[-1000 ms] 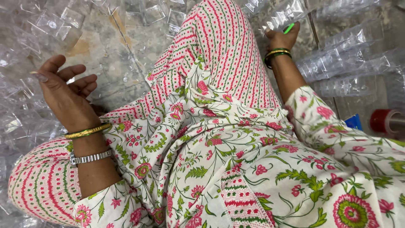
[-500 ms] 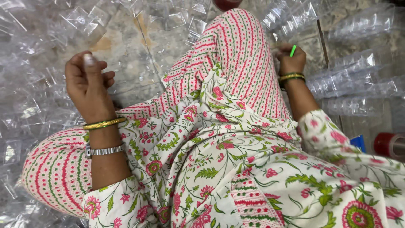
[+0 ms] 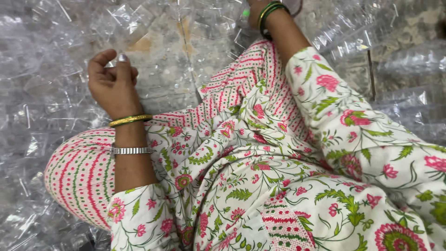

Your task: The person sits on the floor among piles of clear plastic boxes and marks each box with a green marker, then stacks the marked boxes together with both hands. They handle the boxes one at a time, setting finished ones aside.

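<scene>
Floor (image 3: pixel 186 60) of pale stone, buried almost everywhere under clear plastic pieces (image 3: pixel 42 93); person seated among them in floral print clothing (image 3: pixel 260 176).

Left hand (image 3: pixel 114 79) rests on the plastic heap, fingers (image 3: pixel 100 58) curled loosely inward, thumb raised; nothing seen in its grasp, though a clear scrap could hide there. Gold bangle (image 3: pixel 130 120) and silver band (image 3: pixel 131 150) on that wrist.

Right hand (image 3: pixel 253 7) is cut off at the top edge, grip not readable; green bangles (image 3: pixel 269 11) show, with a small green thing (image 3: pixel 245 11) beside them.

Half a second back, the left hand was raised, and the right sat lower in view, pinching the green thing.
</scene>
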A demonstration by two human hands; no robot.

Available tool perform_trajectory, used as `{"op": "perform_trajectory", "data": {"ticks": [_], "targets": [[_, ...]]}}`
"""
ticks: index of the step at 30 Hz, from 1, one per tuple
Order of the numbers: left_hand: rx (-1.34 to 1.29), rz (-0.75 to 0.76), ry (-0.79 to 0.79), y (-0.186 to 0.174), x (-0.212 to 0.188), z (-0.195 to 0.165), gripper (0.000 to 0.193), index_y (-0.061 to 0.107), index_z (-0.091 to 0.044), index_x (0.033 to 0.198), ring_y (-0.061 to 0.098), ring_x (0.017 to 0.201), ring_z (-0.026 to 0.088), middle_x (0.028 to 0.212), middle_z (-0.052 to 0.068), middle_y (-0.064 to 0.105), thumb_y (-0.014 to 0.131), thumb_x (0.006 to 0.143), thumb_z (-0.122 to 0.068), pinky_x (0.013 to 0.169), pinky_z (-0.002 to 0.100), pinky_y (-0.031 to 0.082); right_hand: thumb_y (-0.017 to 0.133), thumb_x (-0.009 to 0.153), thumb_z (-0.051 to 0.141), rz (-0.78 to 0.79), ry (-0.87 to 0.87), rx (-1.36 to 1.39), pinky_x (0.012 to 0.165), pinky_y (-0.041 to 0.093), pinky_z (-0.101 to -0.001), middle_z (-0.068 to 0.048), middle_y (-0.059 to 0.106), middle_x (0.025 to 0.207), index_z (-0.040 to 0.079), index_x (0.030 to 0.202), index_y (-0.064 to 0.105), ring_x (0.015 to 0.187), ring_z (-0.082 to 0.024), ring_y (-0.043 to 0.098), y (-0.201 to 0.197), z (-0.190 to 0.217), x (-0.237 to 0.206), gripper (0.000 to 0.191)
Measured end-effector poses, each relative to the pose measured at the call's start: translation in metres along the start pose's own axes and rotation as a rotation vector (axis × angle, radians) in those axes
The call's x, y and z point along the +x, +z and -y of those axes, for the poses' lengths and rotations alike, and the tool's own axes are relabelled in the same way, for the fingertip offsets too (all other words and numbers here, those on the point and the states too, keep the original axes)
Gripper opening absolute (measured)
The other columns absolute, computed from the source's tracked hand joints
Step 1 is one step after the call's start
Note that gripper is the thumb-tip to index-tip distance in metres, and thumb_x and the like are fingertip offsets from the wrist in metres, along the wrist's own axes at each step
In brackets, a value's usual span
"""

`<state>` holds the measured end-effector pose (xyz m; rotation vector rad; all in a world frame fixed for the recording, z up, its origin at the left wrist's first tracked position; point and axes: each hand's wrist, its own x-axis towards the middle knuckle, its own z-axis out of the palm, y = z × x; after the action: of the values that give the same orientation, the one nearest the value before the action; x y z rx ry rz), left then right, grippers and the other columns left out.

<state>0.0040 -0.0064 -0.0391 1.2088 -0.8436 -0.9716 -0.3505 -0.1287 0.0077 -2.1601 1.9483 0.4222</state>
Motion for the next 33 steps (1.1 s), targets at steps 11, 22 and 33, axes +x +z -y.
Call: {"op": "perform_trajectory", "data": {"ticks": [11, 22, 33], "targets": [[0.033, 0.08, 0.025, 0.002, 0.003, 0.003, 0.023, 0.061, 0.0, 0.123, 0.063, 0.071, 0.008, 0.08, 0.002, 0.066, 0.073, 0.104, -0.006, 0.065, 0.023, 0.05, 0.062, 0.09, 0.019, -0.021, -0.2, 0.528, 0.074, 0.056, -0.0405, -0.011, 0.077, 0.101, 0.021, 0.124, 0.071, 0.086, -0.025, 0.075, 0.01, 0.066, -0.002, 0.036], [0.236, 0.097, -0.006, 0.002, 0.006, 0.015, 0.021, 0.065, -0.002, 0.114, 0.06, 0.066, 0.004, 0.075, -0.002, 0.065, 0.076, 0.099, -0.011, 0.062, 0.021, 0.047, 0.093, 0.071, 0.035, -0.522, -0.197, 0.43, 0.078, 0.054, -0.0453, -0.013, 0.07, 0.109, 0.015, 0.108, 0.075, 0.095, -0.033, 0.068, 0.059, 0.082, 0.0, 0.046], [0.567, 0.209, -0.052, 0.008, 0.004, 0.013, 0.025, 0.07, -0.007, 0.117, 0.065, 0.076, 0.009, 0.088, 0.002, 0.071, 0.078, 0.095, -0.014, 0.069, 0.025, 0.054, 0.085, 0.08, 0.021, -0.394, -0.263, 0.46, 0.075, 0.057, -0.0437, -0.012, 0.076, 0.092, 0.017, 0.101, 0.081, 0.083, -0.032, 0.073, 0.071, 0.103, 0.008, 0.022]]}}
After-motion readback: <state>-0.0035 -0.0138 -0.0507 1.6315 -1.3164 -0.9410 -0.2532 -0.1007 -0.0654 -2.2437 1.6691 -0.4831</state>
